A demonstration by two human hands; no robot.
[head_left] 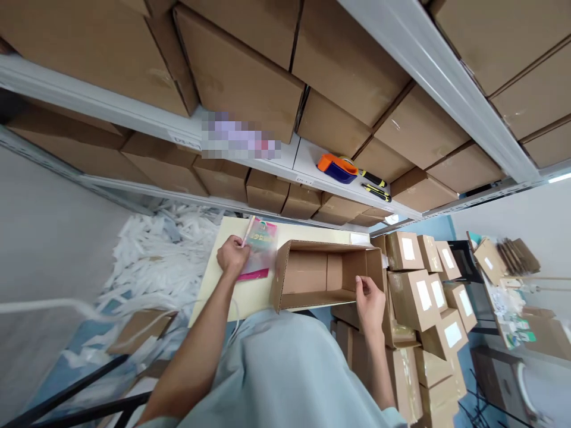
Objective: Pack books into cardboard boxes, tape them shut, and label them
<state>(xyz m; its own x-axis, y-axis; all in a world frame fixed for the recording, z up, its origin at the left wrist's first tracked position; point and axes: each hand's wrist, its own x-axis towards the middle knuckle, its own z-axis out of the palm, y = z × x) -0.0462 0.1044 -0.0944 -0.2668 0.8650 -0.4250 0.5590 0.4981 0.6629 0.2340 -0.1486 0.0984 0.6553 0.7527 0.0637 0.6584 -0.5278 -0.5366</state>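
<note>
My left hand [232,255] is closed on the left edge of a flat plastic pouch [261,252], partly see-through, with a green printed top and a pink bottom. The pouch lies over the pale yellow tabletop [214,285], left of an open cardboard box [279,282]. That box is empty inside, and its opening faces me. At the box's near right corner, my right hand [371,302] has its fingers curled and thumb drawn in, over the opening. Whether it pinches the box edge or something small cannot be made out.
Shelves [285,169] packed with cartons rise behind the table. An orange and blue tape dispenser [338,168] and yellow-black cutters [376,191] lie on one. Labelled cartons [419,300] are stacked at right. White scraps [156,255] cover the floor at left.
</note>
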